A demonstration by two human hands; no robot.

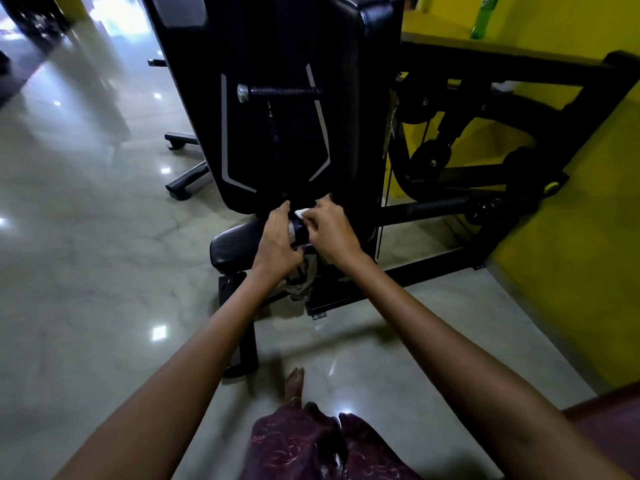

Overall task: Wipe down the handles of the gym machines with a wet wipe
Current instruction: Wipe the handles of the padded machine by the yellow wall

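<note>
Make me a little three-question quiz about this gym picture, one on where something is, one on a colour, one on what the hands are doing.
1. Where does the green bottle stand?
A. On the floor by the seat
B. On the ledge at the upper right
C. On the seat pad

2. What colour is the wall to the right of the machine?
A. Yellow
B. White
C. Blue

3. What are the two hands doing?
A. Hanging idle at the sides
B. Resting flat on the floor
C. Both working together, a white wipe at the fingers

Answers:
1. B, the bottle stands on the ledge by the top corner.
2. A, the wall is plainly yellow.
3. C, the left hand and right hand meet just below the back pad, with the wipe between them.
</note>
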